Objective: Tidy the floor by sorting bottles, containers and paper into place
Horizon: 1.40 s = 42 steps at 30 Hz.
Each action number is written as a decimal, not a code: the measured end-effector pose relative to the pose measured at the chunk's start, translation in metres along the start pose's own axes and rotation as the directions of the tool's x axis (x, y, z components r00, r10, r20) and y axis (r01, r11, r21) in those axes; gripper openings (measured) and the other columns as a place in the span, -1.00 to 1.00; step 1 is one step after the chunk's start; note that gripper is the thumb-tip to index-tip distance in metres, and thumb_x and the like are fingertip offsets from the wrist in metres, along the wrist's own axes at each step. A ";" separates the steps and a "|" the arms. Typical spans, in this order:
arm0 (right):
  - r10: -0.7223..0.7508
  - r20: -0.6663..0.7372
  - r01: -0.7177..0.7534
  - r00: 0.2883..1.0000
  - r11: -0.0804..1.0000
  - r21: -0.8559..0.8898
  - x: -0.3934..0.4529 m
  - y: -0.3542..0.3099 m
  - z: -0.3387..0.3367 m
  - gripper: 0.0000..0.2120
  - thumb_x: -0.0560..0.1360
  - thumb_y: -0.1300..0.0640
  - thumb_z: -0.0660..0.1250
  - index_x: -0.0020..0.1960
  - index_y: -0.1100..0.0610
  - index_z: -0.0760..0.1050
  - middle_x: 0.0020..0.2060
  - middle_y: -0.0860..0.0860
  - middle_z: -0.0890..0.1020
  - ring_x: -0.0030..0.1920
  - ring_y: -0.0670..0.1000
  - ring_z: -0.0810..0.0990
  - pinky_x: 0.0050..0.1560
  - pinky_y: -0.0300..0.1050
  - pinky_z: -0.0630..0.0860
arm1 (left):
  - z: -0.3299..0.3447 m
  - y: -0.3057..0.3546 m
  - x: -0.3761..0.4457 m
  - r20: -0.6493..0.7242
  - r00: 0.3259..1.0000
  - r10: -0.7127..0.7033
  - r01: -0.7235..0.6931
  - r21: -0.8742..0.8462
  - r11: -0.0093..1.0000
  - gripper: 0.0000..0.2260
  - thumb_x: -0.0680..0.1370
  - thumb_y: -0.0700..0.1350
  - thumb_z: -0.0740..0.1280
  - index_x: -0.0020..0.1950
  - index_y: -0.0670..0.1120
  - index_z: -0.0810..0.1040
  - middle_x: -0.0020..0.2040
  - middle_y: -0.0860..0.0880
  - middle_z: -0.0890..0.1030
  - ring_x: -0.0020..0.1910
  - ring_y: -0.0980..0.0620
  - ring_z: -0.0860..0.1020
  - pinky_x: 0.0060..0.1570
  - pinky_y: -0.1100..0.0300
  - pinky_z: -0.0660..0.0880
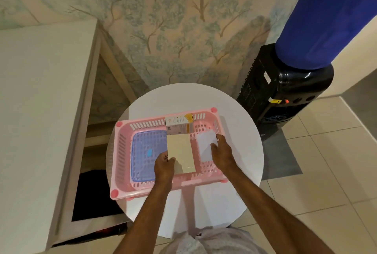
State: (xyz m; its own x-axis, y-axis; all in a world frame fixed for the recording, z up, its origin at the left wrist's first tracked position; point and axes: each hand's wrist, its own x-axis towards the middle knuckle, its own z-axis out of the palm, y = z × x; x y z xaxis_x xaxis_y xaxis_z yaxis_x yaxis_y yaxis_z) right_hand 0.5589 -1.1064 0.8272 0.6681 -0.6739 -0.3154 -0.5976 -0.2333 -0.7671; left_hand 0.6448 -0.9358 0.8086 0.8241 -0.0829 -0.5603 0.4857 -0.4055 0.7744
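Pink basket [122, 151] sits on the round white desk [240, 151]; all places below are taken from the basket.

My left hand [164, 169] is over the basket's near wall, about the middle of its length. Its fingers [165, 157] are curled round the near left corner of a beige card [180, 151], thumb on top, other fingers under the edge. The card lies flat-ish inside the basket, long side running from near wall to far wall.

My right hand [223, 152] is over the basket's right end. It holds a white paper [205, 144]: thumb pressed on the sheet's upper face, the other fingers wrapped round its right edge. The paper is inside the basket, just right of the beige card, slightly tilted. I cannot tell whether it touches the basket floor.

A small printed carton [179, 124] stands against the basket's far wall, just beyond the card's far end. A clear blue lid [146, 151] lies flat in the basket's left half, touching or very near the card's left side.

Left of the basket, off the desk: a white cabinet [40, 101]. Beyond the basket to the right: a black water dispenser [285, 94] carrying a blue bottle [318, 19]. Tiled floor [326, 172] to the right.
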 end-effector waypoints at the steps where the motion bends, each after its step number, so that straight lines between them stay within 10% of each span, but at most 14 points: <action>1: 0.002 -0.006 -0.002 1.000 1.000 -0.023 0.001 0.001 0.002 -0.57 0.69 0.14 0.26 0.53 0.04 0.28 0.47 0.04 0.47 0.42 0.13 0.52 0.38 0.05 0.48 | 0.003 -0.003 0.002 -0.005 1.000 -0.014 0.014 0.015 1.000 -0.85 0.67 -0.26 0.26 0.18 -0.06 0.53 0.12 -0.08 0.60 0.07 -0.07 0.55 -0.01 0.11 0.48; 14: 0.140 0.050 -0.146 0.989 0.981 0.128 0.019 0.010 0.026 -0.87 0.71 0.14 0.21 0.12 -0.10 0.39 -0.04 -0.16 0.59 -0.16 -0.05 0.62 -0.38 -0.41 0.51 | 0.020 -0.012 0.019 0.025 0.997 -0.078 0.075 0.108 0.991 -0.87 0.66 -0.19 0.30 0.20 -0.05 0.51 0.08 -0.01 0.58 0.03 -0.02 0.57 -0.22 0.27 0.47; 21: 0.139 0.091 -0.143 0.986 0.989 0.047 0.023 0.015 0.026 -0.86 0.71 0.15 0.21 0.12 -0.09 0.42 0.05 -0.07 0.63 -0.17 -0.08 0.68 -0.27 -0.30 0.58 | 0.019 -0.009 0.017 0.004 1.000 -0.006 0.005 0.236 0.972 -0.85 0.67 -0.11 0.30 -0.08 0.08 0.46 -0.11 0.06 0.55 -0.16 0.07 0.54 -0.28 0.28 0.42; 26: 0.170 0.090 -0.157 0.981 0.978 -0.141 0.024 0.014 0.028 -0.58 0.67 0.23 0.27 0.49 0.10 0.29 0.40 0.07 0.47 0.33 0.12 0.53 0.27 0.05 0.61 | 0.012 -0.008 0.015 0.002 0.998 0.068 -0.064 0.345 0.936 -0.92 0.66 -0.15 0.28 0.13 -0.06 0.54 0.01 -0.02 0.61 -0.14 0.07 0.55 -0.28 0.30 0.43; 42: -0.154 0.054 0.163 0.987 0.917 -0.365 -0.031 -0.004 0.023 -0.38 0.65 -0.21 0.23 0.61 0.02 0.21 0.62 -0.01 0.28 0.62 0.10 0.21 0.62 0.15 0.18 | -0.032 -0.005 -0.020 0.090 0.886 0.455 -0.432 0.516 0.740 -0.56 0.62 0.10 0.35 0.46 -0.05 0.47 0.42 -0.06 0.53 0.39 -0.08 0.49 0.35 0.02 0.42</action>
